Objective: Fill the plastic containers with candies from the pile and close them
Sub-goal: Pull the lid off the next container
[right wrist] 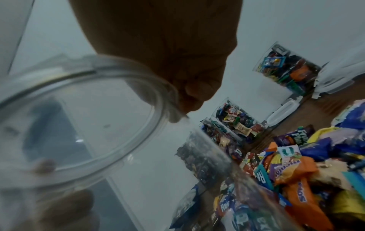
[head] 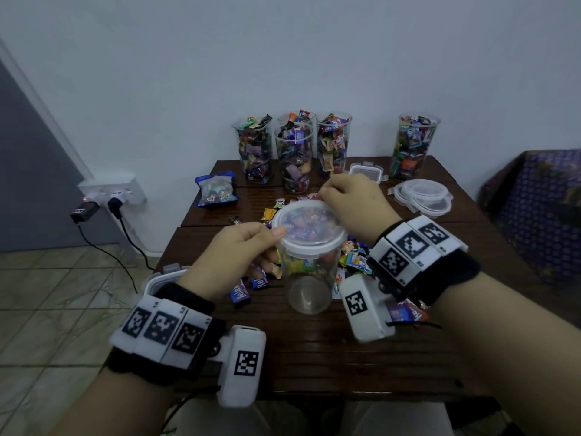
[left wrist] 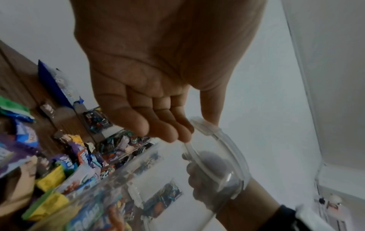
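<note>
Where the head view looks down past both wrists, the scene runs as follows.

Bench (head: pixel 314 350): dark slatted wood, filling the middle of the frame from centre to lower edge.

Filled containers (head: pixel 294 158): five tall clear tubs packed with wrapped sweets, lidless, standing along the far edge in the upper middle; one (head: pixel 412 146) stands apart to the right.

Candy pile (head: pixel 355 259): loose wrappers spread across the centre, behind and to the right of the held tub.

Spare lids (head: pixel 421 196): clear round ones stacked at the right of the frame, just below the lone tub.

Blue bag (head: pixel 216 190): lies left of the filled row.

Container in hand (head: pixel 309 269): a clear tub at frame centre, holding some sweets, its lower part looking clear.

Lid (head: pixel 309 223): sits on that tub's mouth; whether it is snapped down cannot be told.

Left hand (head: pixel 232 250): fingers curled round the tub's left side, thumb on the lid's rim.

Right hand (head: pixel 352 202): fingers bent over the lid's far edge, pinching its rim.
</note>
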### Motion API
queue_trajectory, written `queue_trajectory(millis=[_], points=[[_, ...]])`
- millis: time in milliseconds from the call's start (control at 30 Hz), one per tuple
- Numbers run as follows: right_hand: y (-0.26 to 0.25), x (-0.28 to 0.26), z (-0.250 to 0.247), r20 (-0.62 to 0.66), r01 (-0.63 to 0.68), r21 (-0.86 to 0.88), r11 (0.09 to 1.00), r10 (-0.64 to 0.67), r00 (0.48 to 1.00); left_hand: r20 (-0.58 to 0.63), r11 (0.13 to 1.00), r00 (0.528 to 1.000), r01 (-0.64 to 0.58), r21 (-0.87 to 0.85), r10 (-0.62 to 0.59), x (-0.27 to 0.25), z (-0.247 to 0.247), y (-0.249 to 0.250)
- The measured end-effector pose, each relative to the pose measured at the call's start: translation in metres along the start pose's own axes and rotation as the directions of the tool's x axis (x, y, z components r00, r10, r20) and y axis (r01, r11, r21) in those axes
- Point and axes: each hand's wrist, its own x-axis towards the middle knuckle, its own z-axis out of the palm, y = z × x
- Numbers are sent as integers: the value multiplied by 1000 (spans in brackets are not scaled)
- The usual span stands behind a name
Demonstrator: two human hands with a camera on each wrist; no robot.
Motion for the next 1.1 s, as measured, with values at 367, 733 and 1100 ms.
queue_trajectory(millis=[367,733,1100], points=[[5,2,3,67,-130,96,987,124,990,15,980,1000,14,-198,-11,5,7,-9],[3,-7,2,-37,-94,-66,993,91,995,-144,985,989,-43,-168,19,4,12,1],[-10,-38,0,282,268,-164,949,-215,935,173,980,974,-167,112,147,-4,23,-14]])
